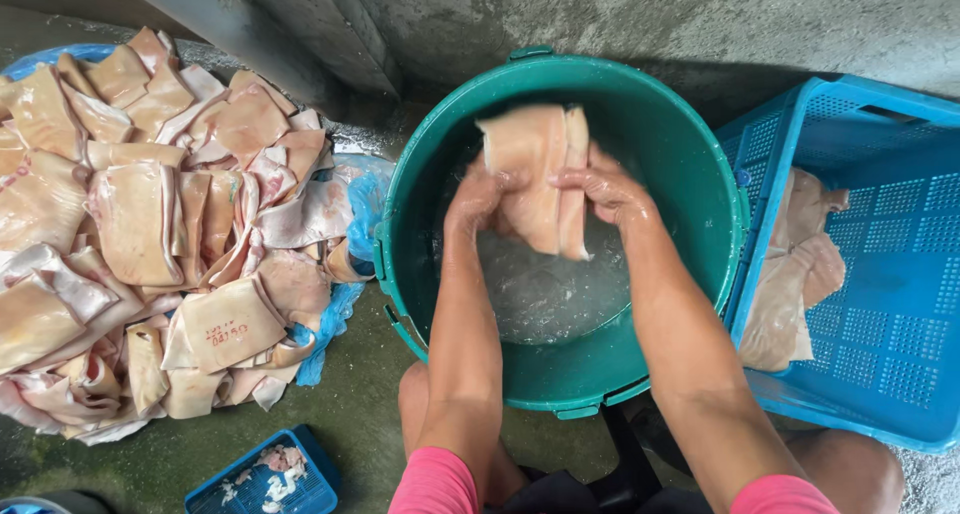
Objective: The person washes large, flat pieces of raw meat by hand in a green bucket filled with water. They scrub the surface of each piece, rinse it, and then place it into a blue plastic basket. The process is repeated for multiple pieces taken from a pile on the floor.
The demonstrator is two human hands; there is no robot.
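Pale pink and cream, a folded slab of raw pork skin [535, 179] is held above the water inside a green plastic tub [700, 154] that stands on the wet concrete floor [350, 414]. The left hand [475, 196] is closed on the slab's left edge, and the right hand [605, 189] is curled around its right edge, so both hands grip the same piece; holding it over the tub lets the drips fall back into the water. To the left, a large heap of similar skin pieces [150, 234] lies on blue plastic sheeting, close beside the tub and within easy reach. To the right, a blue perforated crate [880, 274] sits tilted against the tub's rim with a few pieces [795, 274] inside; its holes would let water drain. A small blue tray of scraps [265, 474] lies near the person's knee.
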